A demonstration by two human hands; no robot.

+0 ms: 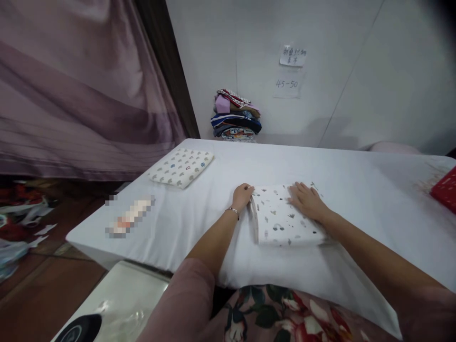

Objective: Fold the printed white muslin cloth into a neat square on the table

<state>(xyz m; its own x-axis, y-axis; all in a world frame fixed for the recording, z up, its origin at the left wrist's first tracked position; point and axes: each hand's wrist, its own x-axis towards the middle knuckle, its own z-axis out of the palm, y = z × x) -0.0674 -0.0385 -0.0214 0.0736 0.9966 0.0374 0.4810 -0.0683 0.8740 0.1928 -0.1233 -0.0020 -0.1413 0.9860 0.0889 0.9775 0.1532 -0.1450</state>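
Note:
A folded white cloth [276, 216] with small plant and rainbow prints lies flat on the white-covered table [199, 237] in front of me. At its far left corner, my left hand [242, 195] pinches the edge of the cloth between thumb and fingers. Spread fingers of my right hand [307, 202] rest flat on the cloth's upper right part. Another folded cloth [181, 167], cream with grey and coloured prints, lies farther back on the left of the table, touched by neither hand.
Stacked folded clothes [237, 116] stand beyond the table's far edge by the wall. A red item [445, 190] lies at the right edge. A pixelated object [131, 216] is on the left. A pale surface [124, 294] with a black round object [80, 328] stands at lower left.

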